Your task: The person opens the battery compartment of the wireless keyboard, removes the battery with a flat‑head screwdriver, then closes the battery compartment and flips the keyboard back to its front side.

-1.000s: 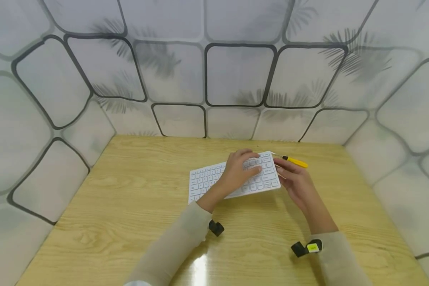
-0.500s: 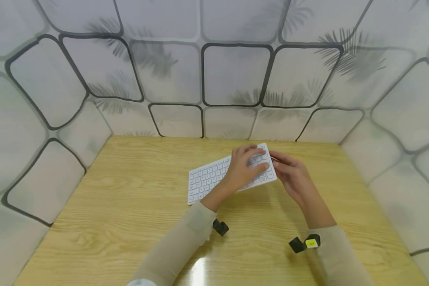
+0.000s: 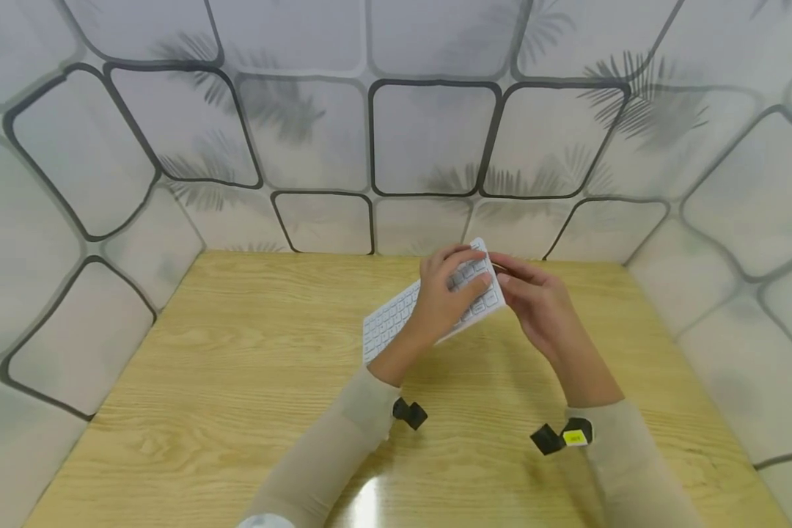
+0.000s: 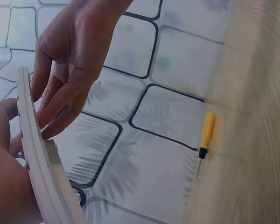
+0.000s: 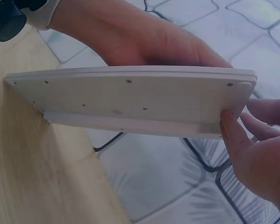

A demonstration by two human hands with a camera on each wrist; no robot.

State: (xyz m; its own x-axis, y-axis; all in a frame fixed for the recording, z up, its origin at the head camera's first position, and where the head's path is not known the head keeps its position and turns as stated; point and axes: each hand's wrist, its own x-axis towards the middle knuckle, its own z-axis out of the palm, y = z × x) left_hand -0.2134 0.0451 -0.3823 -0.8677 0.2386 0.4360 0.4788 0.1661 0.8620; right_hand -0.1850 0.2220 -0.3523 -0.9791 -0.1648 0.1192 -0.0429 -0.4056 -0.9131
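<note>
A slim white keyboard (image 3: 389, 319) is tilted, its right end raised off the table and its keys up. Across the keys at that end lies my left hand (image 3: 444, 297), which grips it with thumb and fingers. My right hand (image 3: 544, 312) is at the raised end with fingers fairly straight. In the right wrist view, one of its fingertips touches the underside (image 5: 177, 95) beside the raised ridge (image 5: 144, 125) along one edge. Several small screws dot that underside. A yellow-handled screwdriver (image 4: 207, 133) lies on the table in the left wrist view; the head view does not show it.
The light wood table (image 3: 237, 411) reaches back to a pale patterned cloth wall (image 3: 435, 139) with dark rounded outlines, which also stands on both sides. Black wrist cameras are strapped over the left sleeve (image 3: 326, 447) and the right sleeve (image 3: 627, 462).
The keyboard's right end has risen and tipped steeper, away from me, with both hands moving along. The screwdriver, seen beyond my right hand a second ago, is hidden in the head view.
</note>
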